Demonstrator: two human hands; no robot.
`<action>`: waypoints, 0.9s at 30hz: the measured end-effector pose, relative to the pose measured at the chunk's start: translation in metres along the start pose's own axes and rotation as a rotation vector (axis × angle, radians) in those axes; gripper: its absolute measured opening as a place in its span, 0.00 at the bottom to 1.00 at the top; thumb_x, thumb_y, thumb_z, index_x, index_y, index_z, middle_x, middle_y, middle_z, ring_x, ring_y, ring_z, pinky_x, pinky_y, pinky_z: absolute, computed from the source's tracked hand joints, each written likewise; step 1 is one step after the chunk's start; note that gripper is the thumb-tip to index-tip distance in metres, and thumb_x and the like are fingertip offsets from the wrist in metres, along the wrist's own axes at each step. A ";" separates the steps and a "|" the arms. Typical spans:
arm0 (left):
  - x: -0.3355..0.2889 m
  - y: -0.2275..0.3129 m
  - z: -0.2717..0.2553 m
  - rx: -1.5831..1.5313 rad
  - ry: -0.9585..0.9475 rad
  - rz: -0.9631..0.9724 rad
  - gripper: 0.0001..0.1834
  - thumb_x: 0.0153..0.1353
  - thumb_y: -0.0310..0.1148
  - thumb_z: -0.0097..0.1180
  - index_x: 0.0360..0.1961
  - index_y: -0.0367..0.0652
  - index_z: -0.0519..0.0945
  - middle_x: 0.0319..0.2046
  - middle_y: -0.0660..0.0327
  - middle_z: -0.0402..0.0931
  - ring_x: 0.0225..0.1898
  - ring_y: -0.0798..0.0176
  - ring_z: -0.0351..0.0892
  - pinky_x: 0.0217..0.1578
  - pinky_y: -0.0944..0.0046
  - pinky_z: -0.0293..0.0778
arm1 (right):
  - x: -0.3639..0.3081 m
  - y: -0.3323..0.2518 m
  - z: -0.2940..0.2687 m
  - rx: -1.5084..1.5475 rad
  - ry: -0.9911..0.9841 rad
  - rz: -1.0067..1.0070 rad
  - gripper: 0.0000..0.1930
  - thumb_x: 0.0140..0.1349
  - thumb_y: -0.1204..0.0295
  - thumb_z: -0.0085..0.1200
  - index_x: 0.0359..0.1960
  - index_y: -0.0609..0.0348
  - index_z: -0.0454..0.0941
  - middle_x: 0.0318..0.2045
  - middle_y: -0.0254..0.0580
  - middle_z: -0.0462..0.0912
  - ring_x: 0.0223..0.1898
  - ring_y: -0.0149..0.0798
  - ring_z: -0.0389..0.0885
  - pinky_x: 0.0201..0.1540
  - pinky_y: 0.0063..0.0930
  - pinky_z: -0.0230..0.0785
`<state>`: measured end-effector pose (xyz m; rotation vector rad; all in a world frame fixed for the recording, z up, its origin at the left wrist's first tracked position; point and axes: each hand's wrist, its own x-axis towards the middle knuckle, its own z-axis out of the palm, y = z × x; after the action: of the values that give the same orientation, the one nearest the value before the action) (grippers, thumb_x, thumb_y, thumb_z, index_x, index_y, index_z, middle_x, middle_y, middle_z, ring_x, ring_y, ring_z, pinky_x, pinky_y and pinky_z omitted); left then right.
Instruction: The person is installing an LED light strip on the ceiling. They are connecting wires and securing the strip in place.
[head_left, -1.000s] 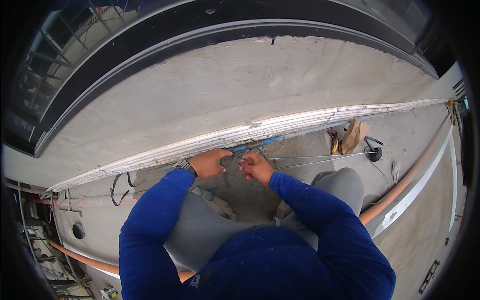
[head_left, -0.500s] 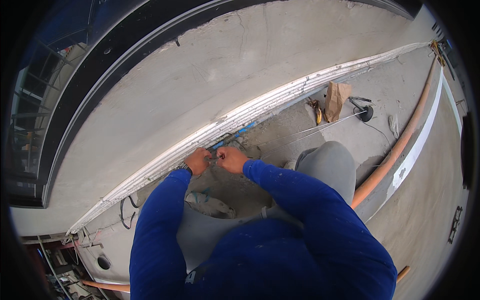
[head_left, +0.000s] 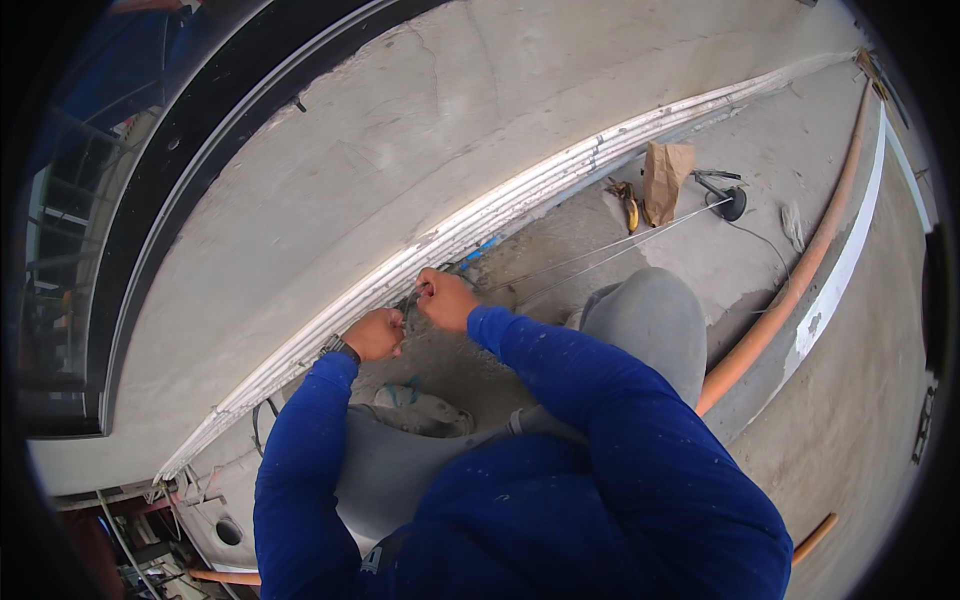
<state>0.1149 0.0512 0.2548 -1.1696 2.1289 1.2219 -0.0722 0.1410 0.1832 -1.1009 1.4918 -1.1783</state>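
My left hand (head_left: 375,334), with a watch on the wrist, is closed beside the foot of the wall, its fingers curled together. A little farther right, my right hand (head_left: 447,299) is pinched shut. Whatever small thing either hand grips is too small to make out; some thin dark strands show between them. Right behind both hands runs a bundle of white pipes (head_left: 500,212) along the wall's base. A short blue pipe (head_left: 477,253) lies just beyond the right hand.
Pale wires (head_left: 610,247) stretch across the concrete floor to a round black object with a handle (head_left: 733,204). Near it are a brown paper bag (head_left: 665,182) and a banana (head_left: 632,213). An orange pipe (head_left: 780,320) curves along the right. My shoe (head_left: 425,410) stands below the hands.
My hands have moved apart: the left went left and slightly down, the right rose slightly toward the pipes. The whole view has shifted a little.
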 end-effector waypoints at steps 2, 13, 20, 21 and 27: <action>-0.018 0.010 -0.008 -0.282 0.022 0.028 0.05 0.68 0.30 0.53 0.36 0.42 0.79 0.23 0.65 0.78 0.23 0.70 0.78 0.27 0.67 0.74 | 0.001 -0.004 -0.005 -0.079 -0.021 0.040 0.22 0.60 0.73 0.58 0.57 0.61 0.75 0.38 0.48 0.85 0.39 0.51 0.84 0.46 0.42 0.75; -0.082 0.035 -0.003 -1.102 0.201 0.222 0.09 0.74 0.30 0.52 0.51 0.39 0.78 0.24 0.67 0.75 0.18 0.78 0.61 0.29 0.74 0.70 | -0.029 0.011 0.024 -0.394 -0.269 -0.147 0.44 0.59 0.74 0.56 0.79 0.55 0.51 0.70 0.60 0.64 0.65 0.66 0.72 0.65 0.51 0.70; -0.126 0.028 -0.017 -1.172 0.154 0.255 0.18 0.73 0.27 0.51 0.61 0.36 0.76 0.25 0.66 0.76 0.18 0.77 0.61 0.34 0.70 0.74 | -0.046 -0.029 0.007 -0.421 -0.298 0.011 0.45 0.62 0.71 0.58 0.79 0.55 0.47 0.75 0.62 0.53 0.70 0.68 0.65 0.71 0.50 0.65; -0.136 0.021 -0.016 -1.123 0.192 0.239 0.19 0.72 0.28 0.53 0.62 0.35 0.76 0.26 0.66 0.76 0.19 0.76 0.63 0.34 0.69 0.74 | -0.048 -0.028 0.007 -0.437 -0.322 0.001 0.45 0.63 0.71 0.58 0.79 0.55 0.47 0.75 0.63 0.55 0.70 0.68 0.65 0.71 0.50 0.65; -0.204 -0.032 -0.059 -0.867 0.283 0.160 0.15 0.66 0.25 0.57 0.53 0.35 0.81 0.25 0.69 0.75 0.24 0.76 0.68 0.28 0.73 0.65 | -0.038 0.066 0.012 -0.621 -0.482 -0.104 0.35 0.64 0.63 0.59 0.73 0.56 0.65 0.66 0.62 0.73 0.68 0.61 0.71 0.67 0.51 0.69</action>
<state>0.2585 0.0866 0.4105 -1.5919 1.9244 2.3009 -0.0605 0.1856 0.1210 -1.7483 1.4474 -0.4454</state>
